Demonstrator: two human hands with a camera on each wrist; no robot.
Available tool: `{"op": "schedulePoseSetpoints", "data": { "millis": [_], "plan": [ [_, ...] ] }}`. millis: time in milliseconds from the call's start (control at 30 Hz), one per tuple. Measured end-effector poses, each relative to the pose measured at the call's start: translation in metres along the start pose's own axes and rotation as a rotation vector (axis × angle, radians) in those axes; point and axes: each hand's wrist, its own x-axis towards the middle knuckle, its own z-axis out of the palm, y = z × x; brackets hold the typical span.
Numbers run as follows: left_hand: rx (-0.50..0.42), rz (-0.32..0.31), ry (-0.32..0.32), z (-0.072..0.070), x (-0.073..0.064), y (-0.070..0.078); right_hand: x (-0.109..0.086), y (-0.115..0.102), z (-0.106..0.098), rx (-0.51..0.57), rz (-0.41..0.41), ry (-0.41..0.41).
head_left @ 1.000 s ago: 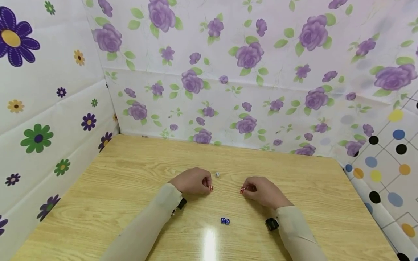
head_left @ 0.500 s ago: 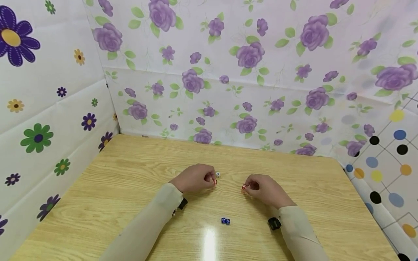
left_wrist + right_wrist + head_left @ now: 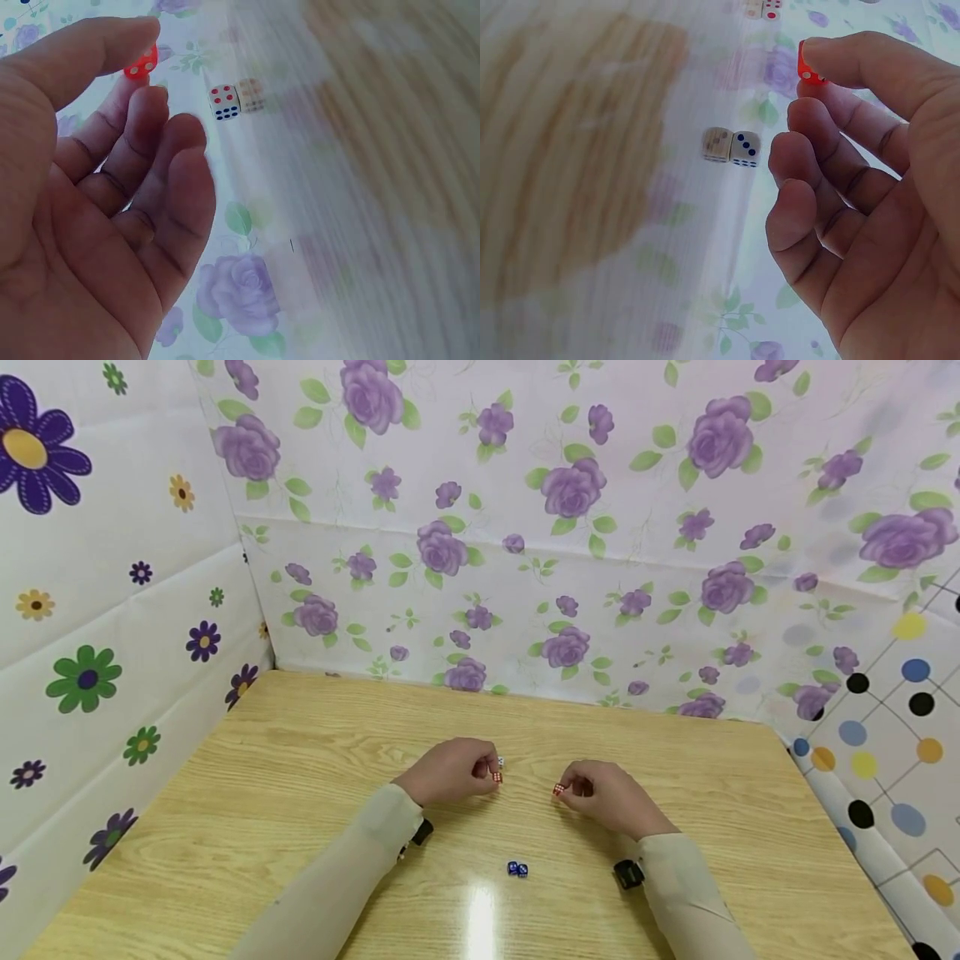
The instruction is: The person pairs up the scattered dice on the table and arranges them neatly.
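Near the centre of the head view, the left hand [image 3: 450, 772] is edging up and rightward compared with a second ago, bringing its grip right beside the white die [image 3: 501, 762], whose left part its fingers are now hiding. That grip is pinching the left-hand red die [image 3: 497, 778] between thumb and forefinger; the left wrist view is showing the same pinch at upper left. Right of centre, the right hand [image 3: 611, 797] is sitting slightly higher in the frame than a second ago, its grip likewise pinching the right-hand red die [image 3: 558, 790]. Towards bottom centre, the two blue dice [image 3: 522, 870] are lying side by side on the bench [image 3: 675, 760], keeping their place. For the work in hand, the change seems to be drawing the left-hand red die close to the white die, just below it in the frame, while the right-hand red die is remaining apart. Neither grip is letting go yet; whether either red die is touching the bench is remaining unclear.
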Motion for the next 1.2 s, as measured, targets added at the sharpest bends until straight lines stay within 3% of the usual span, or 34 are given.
{"op": "schedulePoseSetpoints", "data": {
  "millis": [433,867,1200],
  "plan": [
    [-0.080,0.008,0.029,0.0008,0.0010,0.0030,-0.0001,-0.0014,-0.0009,0.030,0.006,0.002],
    [-0.031,-0.008,0.070,0.0009,-0.0006,0.0043,-0.0001,-0.0030,-0.0026,-0.008,0.013,0.016],
    [0.018,-0.024,0.064,0.0007,-0.0006,0.0047,-0.0009,-0.0044,-0.0035,-0.012,0.025,0.011]
  ]
}}
